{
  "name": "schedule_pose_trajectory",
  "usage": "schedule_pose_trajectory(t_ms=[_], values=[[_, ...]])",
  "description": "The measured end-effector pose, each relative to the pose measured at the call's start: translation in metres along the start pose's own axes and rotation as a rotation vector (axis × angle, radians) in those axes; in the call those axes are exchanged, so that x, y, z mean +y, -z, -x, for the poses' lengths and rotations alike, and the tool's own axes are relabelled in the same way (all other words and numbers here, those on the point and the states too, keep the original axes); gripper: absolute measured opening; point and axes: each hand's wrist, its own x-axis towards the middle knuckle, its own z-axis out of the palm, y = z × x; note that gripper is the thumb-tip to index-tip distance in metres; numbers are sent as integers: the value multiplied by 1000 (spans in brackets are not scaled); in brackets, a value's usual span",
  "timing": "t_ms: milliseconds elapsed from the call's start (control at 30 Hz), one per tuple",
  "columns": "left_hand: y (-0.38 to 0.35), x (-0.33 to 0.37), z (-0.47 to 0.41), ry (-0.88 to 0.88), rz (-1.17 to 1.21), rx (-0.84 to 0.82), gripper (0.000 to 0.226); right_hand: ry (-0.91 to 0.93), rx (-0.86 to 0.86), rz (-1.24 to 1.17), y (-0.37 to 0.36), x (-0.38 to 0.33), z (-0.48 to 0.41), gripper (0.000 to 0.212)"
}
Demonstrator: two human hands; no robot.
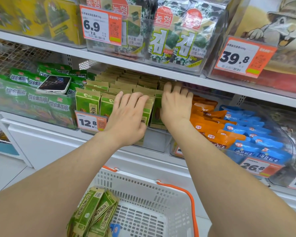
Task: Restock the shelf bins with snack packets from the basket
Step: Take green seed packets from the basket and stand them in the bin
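Both hands are in the middle bin (154, 142) now. The left hand (126, 120) lies flat, fingers straight, pressing the front green packets (88, 104) back; one packet hangs low under its palm, half out over the bin's front lip. The right hand (175, 103) has its fingers curled over the tops of the right-hand row, holding them upright.

Here is the risk: ease off the left hand too soon and that low packet may slide out and drop, perhaps missing the basket (143, 194) below. Push too hard and the rows could buckle.

Room is tight. The upper shelf edge (143, 68) sits just above the knuckles, the orange packets (210, 124) touch the right wrist's side, and a phone (54, 84) rests loosely on the neighbouring green bags, near enough to be knocked. More packets (94, 214) wait in the basket's left corner.
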Motion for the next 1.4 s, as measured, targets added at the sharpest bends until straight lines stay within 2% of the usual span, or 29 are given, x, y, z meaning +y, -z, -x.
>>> schedule_pose_trajectory(t_ms=[233,367,433,500,567,600,700,800,900,1000,1067,1167,1233,1333,1400], values=[[11,-1,6,36,55,122,78,35,31,-97,16,8,31,50],[21,-5,16,25,5,284,38,184,-22,-314,51,2,56,16],[24,-8,26,13,28,279,26,292,-119,-357,66,-4,72,1],[24,-12,40,53,60,137,22,446,-234,-341,74,-11,89,3],[22,-19,56,78,17,-109,15,582,-380,-336,71,-20,106,5],[24,-23,63,47,-19,-240,12,632,-454,-327,66,-25,114,3],[28,-30,75,-89,-130,-595,13,746,-612,-255,52,-38,137,18],[20,-33,89,-86,-171,-759,17,815,-702,-205,39,-54,158,25],[-4,-37,107,8,-103,-888,10,855,-772,-172,28,-67,172,17],[-34,-46,129,87,-126,-1102,24,881,-838,-154,14,-79,181,28],[-54,-51,143,119,-165,-1224,29,900,-837,-117,3,-89,186,24],[-77,-59,156,152,-172,-1319,18,947,-837,-60,-17,-104,193,8],[-90,-69,161,181,-160,-1320,17,977,-847,-49,-28,-112,196,9],[-113,-84,173,286,-115,-1248,33,995,-854,-41,-40,-121,198,18],[-129,-82,189,330,-66,-1207,45,1007,-854,-24,-48,-127,199,9]])
